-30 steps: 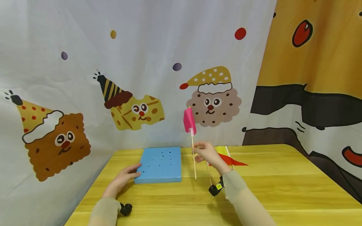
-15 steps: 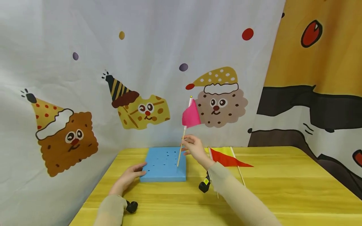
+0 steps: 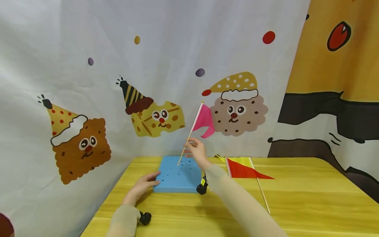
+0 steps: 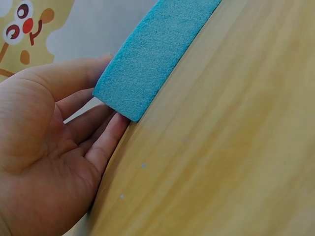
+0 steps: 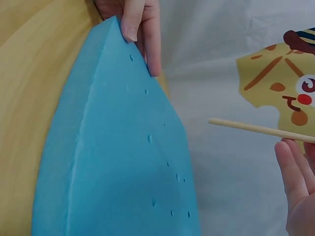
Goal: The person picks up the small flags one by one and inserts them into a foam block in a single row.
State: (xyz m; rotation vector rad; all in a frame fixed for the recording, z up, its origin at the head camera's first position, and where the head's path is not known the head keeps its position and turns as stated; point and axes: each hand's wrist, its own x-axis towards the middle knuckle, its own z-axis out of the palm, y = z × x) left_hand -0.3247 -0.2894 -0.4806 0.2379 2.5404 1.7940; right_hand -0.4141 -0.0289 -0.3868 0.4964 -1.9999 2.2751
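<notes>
My right hand [image 3: 197, 153] pinches the wooden stick of a pink flag [image 3: 202, 119], tilted to the right, over a blue foam block [image 3: 171, 181]. In the right wrist view the stick's bare lower end [image 5: 236, 124] points toward the block and stands apart from its top face. Small holes dot that face. At the block's near left corner rests my left hand [image 3: 141, 188], thumb on the top edge and relaxed fingers along the side. The left wrist view has the block's side face [image 4: 142, 64] next to the fingers.
To the right of the block, a red triangular flag [image 3: 244, 170] and a yellow flag [image 3: 245, 161] lie overlapping on the wooden table [image 3: 299, 197]. Behind the table hangs a white curtain [image 3: 165, 39] with cartoon prints.
My right hand has carried the pink flag leftward from beside the block to over it, and its stick now leans right. My left hand stays at the block. The head view has shifted slightly left.
</notes>
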